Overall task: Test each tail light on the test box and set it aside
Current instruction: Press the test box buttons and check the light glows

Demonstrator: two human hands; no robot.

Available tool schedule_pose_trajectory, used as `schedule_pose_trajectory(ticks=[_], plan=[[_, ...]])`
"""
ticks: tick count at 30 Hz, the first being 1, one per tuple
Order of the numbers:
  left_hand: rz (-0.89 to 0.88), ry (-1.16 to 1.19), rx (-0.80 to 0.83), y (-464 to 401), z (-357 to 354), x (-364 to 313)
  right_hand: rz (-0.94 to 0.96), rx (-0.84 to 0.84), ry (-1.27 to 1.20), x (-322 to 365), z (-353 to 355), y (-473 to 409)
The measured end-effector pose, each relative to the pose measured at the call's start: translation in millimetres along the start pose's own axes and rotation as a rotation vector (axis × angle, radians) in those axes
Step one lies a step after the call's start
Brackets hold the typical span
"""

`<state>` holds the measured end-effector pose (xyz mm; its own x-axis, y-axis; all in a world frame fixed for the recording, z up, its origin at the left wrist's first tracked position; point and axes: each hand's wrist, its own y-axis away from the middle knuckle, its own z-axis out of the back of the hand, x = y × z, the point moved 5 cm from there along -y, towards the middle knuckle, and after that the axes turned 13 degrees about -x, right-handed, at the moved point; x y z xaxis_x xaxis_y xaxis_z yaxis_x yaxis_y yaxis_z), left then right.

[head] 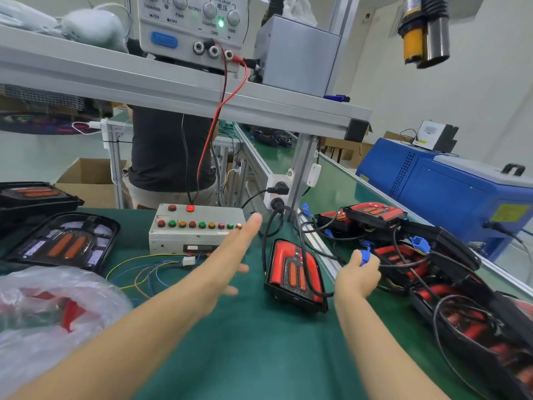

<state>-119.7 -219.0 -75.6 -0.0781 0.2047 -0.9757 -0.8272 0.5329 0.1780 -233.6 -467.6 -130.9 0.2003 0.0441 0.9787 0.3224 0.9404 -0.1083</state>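
Observation:
The grey test box [184, 241] with a row of coloured buttons stands on the green mat at centre. My left hand [236, 255] reaches toward its right end, fingers straight, the index finger at the rightmost button. A red tail light [294, 275] lies face up just right of the box, its black cable looping over it. My right hand [357, 275] pinches a blue connector [365, 255] on that cable. Several more red tail lights [375, 212] lie piled with cables at the right. Black-housed lights [66, 241] lie at the left.
A power supply [190, 24] sits on the aluminium shelf above, its red and black leads dropping to the box. A plastic bag [52, 313] lies at the near left. Loose coloured wires [138, 272] trail from the box. Another person [170, 151] stands behind the bench. A blue machine [450, 186] stands at right.

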Motion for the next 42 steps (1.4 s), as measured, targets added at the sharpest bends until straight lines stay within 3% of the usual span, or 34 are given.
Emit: schedule_pose_trajectory(ticks=[5,9,13,16,20,22,26,33,37,42], plan=[[0.057,0.157,0.023,-6,-43,-26,0.258,0.069,0.053,11,1,19],[-0.088,-0.044,-0.097,-31,-60,-20,0.457,0.159,0.063,21,-6,28],[-0.296,-0.3,-0.225,-46,-48,-4,0.178,0.327,0.191,-4,-16,20],[-0.345,-0.426,-0.282,-52,-37,16,-0.066,0.509,0.201,-23,-20,26],[-0.317,-0.508,-0.364,-61,-28,41,-0.218,0.74,0.17,-28,-19,47],[-0.234,-0.388,-0.321,-65,-30,49,-0.243,0.801,0.157,-26,-15,51],[0.115,0.203,-0.117,-58,-43,54,-0.369,0.881,-0.018,-24,-5,61],[0.154,0.402,0.126,-47,-49,55,-0.546,1.021,-0.401,-9,13,88],[0.201,0.512,0.143,-41,-53,48,-0.578,1.175,-0.406,-2,24,95],[0.162,0.458,0.202,-35,-62,39,-0.672,1.199,-0.451,-4,42,94]])
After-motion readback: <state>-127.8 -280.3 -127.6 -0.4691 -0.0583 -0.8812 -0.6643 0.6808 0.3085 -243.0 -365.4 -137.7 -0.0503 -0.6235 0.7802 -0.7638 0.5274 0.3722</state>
